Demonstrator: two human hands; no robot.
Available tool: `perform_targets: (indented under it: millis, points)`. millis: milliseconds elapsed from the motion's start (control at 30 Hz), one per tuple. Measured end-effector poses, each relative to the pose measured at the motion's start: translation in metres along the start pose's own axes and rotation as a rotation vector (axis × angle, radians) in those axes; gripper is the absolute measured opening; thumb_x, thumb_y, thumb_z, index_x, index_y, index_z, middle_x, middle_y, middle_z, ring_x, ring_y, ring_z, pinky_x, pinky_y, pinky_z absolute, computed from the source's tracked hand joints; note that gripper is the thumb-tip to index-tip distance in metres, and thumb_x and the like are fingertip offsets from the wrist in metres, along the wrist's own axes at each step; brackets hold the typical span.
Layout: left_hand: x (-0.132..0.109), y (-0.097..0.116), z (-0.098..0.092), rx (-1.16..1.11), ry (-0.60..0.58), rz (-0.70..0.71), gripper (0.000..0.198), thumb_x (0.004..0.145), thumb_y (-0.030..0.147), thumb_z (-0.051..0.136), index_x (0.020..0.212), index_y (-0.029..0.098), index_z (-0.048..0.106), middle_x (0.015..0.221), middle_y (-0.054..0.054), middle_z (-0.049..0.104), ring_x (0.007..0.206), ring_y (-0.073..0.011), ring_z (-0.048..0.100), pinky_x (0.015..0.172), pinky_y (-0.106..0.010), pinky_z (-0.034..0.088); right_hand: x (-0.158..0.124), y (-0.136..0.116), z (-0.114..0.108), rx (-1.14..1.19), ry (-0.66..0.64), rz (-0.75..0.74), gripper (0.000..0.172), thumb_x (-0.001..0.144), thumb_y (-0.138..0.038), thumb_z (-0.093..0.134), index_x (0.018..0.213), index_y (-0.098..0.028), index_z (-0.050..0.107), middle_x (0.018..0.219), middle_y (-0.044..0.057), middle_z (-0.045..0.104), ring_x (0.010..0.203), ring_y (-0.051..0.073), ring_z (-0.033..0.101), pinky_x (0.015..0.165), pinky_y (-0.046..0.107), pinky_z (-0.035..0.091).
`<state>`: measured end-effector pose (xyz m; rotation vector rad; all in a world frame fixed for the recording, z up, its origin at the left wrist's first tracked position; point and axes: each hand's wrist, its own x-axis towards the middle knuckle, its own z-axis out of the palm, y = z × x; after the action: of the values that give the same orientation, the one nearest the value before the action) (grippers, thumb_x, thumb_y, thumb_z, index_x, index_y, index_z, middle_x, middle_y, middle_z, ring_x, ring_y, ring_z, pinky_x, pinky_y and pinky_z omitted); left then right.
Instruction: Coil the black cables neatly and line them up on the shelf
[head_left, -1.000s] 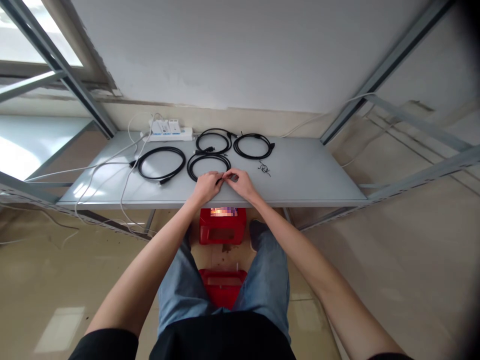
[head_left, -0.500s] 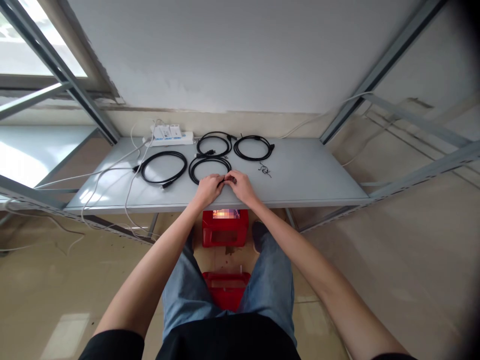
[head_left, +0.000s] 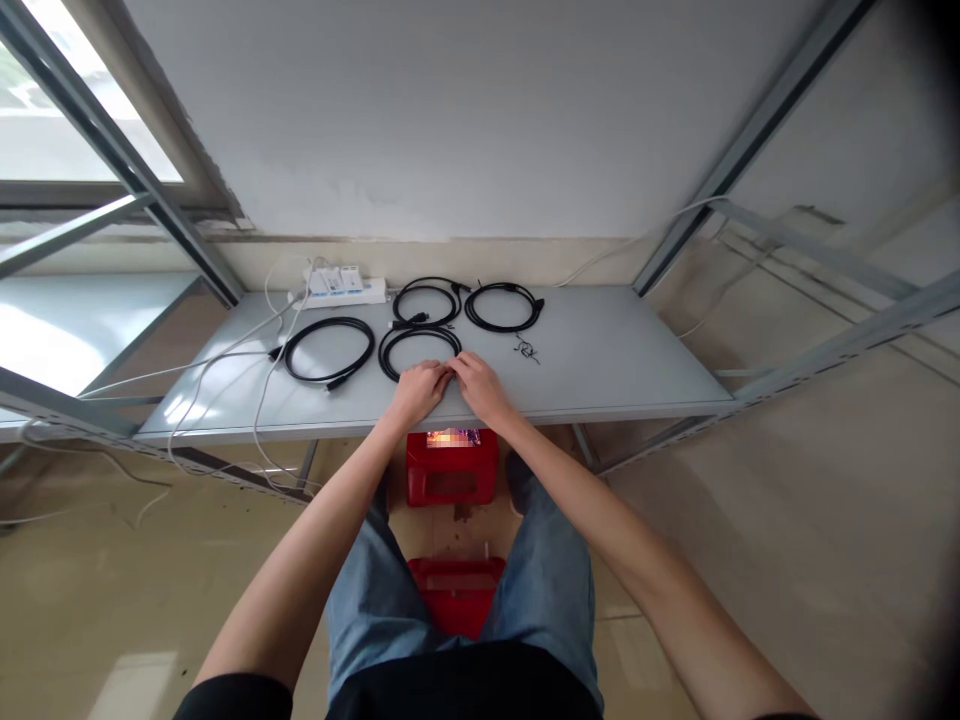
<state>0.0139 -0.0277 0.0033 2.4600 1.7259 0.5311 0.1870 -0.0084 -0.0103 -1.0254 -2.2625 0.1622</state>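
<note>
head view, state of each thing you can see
left hand, curled, touching right hand
right hand, curled, touching left hand
black cable coil, looped flat, just beyond the hands
three other black cable coils, looped flat on the grey metal shelf
power strip, white cords running from it

White power strip (head_left: 345, 291); red plastic stools (head_left: 451, 468)

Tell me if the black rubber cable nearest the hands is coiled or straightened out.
Coiled: the black cable curves in a round loop on the grey metal shelf, running down to the left hand and right hand.
</note>
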Motion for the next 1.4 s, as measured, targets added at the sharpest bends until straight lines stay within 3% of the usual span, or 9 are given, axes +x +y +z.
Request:
perform_targets:
  millis: [367, 700, 1133, 1233, 1400]
  points:
    - [0.0007, 0.0014, -0.0041, -0.005, -0.015, 0.001, 0.038, 0.110, 0.034, 0.037, 0.113, 0.021, 0.072, 0.110, -0.011, 0.074, 0.103, -0.0249, 0.068, 0.086, -0.032, 0.047, -0.0001, 0.0008, -0.0007, -0.053, 0.000, 0.046, 0.031, 0.099, -0.002, 0.042, 0.098, -0.022, 0.066, 0.100, 0.007, 0.067, 0.099, 0.024, 0.058, 0.085, 0.034, 0.045]
    - [0.0021, 0.0014, -0.0051, -0.013, -0.039, -0.012, 0.037, 0.110, 0.034, 0.037, 0.123, 0.022, 0.070, 0.113, -0.012, 0.074, 0.106, -0.0261, 0.069, 0.088, -0.034, 0.048, 0.0048, -0.0017, -0.0036, -0.070, 0.019, 0.114, 0.023, 0.105, -0.013, 0.048, 0.096, -0.022, 0.067, 0.095, 0.007, 0.073, 0.093, 0.025, 0.063, 0.084, 0.036, 0.041]
    - [0.0027, 0.0031, -0.0076, -0.034, -0.042, -0.033, 0.032, 0.103, 0.028, 0.048, 0.123, 0.026, 0.072, 0.113, -0.009, 0.075, 0.105, -0.0255, 0.069, 0.086, -0.033, 0.049, 0.0088, -0.0044, -0.0016, -0.036, 0.023, 0.188, 0.012, 0.099, -0.015, 0.056, 0.095, -0.021, 0.065, 0.095, 0.007, 0.074, 0.090, 0.024, 0.065, 0.087, 0.035, 0.043]
    - [0.0026, 0.0041, -0.0081, -0.029, -0.044, -0.040, 0.035, 0.103, 0.028, 0.047, 0.128, 0.026, 0.071, 0.114, -0.009, 0.075, 0.106, -0.0257, 0.069, 0.088, -0.033, 0.050, 0.0085, -0.0053, -0.0032, 0.001, 0.023, 0.215, 0.011, 0.099, -0.016, 0.056, 0.100, -0.022, 0.065, 0.095, 0.007, 0.073, 0.091, 0.023, 0.065, 0.085, 0.033, 0.044]
    - [0.0033, 0.0037, -0.0049, -0.016, -0.038, -0.061, 0.038, 0.103, 0.029, 0.048, 0.134, 0.025, 0.069, 0.115, -0.010, 0.075, 0.108, -0.0260, 0.069, 0.089, -0.033, 0.050, 0.0074, -0.0039, -0.0044, 0.059, 0.003, 0.226, 0.025, 0.099, -0.015, 0.049, 0.119, -0.023, 0.061, 0.093, 0.004, 0.073, 0.084, 0.021, 0.065, 0.076, 0.029, 0.044]
